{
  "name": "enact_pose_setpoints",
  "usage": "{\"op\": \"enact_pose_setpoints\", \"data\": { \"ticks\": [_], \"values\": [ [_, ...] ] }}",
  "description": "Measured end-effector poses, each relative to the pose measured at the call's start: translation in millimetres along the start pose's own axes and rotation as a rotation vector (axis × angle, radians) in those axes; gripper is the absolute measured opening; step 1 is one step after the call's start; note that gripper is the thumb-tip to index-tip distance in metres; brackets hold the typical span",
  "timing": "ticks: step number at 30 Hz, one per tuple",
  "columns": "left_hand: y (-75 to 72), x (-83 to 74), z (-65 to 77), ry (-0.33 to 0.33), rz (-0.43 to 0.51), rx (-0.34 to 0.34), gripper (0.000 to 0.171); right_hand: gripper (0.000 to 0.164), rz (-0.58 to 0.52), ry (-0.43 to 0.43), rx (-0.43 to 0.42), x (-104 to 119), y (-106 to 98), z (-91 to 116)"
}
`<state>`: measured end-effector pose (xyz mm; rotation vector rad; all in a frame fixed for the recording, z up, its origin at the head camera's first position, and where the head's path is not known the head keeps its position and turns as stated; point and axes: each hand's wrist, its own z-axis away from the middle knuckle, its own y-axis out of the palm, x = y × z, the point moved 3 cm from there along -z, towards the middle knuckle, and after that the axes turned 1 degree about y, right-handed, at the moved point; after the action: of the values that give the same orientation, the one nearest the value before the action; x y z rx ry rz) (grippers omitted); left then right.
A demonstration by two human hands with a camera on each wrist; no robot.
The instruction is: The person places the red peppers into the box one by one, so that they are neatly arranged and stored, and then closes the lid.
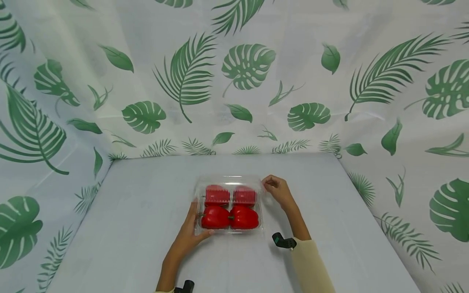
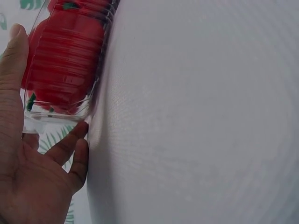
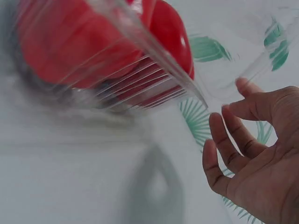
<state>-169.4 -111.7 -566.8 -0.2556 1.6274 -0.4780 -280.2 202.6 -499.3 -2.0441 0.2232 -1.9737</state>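
A clear plastic clamshell container [image 1: 229, 231] stands on the table with several red bell peppers [image 1: 244, 217] inside. Its ribbed transparent lid [image 1: 234, 179] is tilted up over the back row of peppers. My left hand [image 1: 187, 238] holds the container's left front corner, thumb along the front and fingers along the side. In the left wrist view, the thumb and fingers frame the end of the container [image 2: 56, 114]. My right hand [image 1: 277, 190] pinches the lid's back right corner between thumb and fingertips. The other fingers of that hand [image 3: 261, 149] stay loosely bent.
A white-covered table [image 1: 139, 228] lies under everything. A white cloth backdrop with green leaf prints [image 1: 249, 67] rises behind the table and along both sides. A black wrist camera [image 1: 283, 241] sits on the right wrist, and another [image 1: 187, 286] on the left.
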Motion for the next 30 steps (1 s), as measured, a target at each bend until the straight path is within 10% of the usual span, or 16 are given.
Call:
{"op": "enact_pose_setpoints", "data": {
  "ticks": [10,30],
  "values": [
    [-4.0,0.5,2.9,0.007,-0.009,-0.035,0.118,0.014,0.207,-0.063,-0.039,-24,9,11],
    [-5.6,3.5,3.6,-0.016,-0.018,0.018,0.110,0.049,0.135,-0.032,0.137,-35,20,66]
  ]
}}
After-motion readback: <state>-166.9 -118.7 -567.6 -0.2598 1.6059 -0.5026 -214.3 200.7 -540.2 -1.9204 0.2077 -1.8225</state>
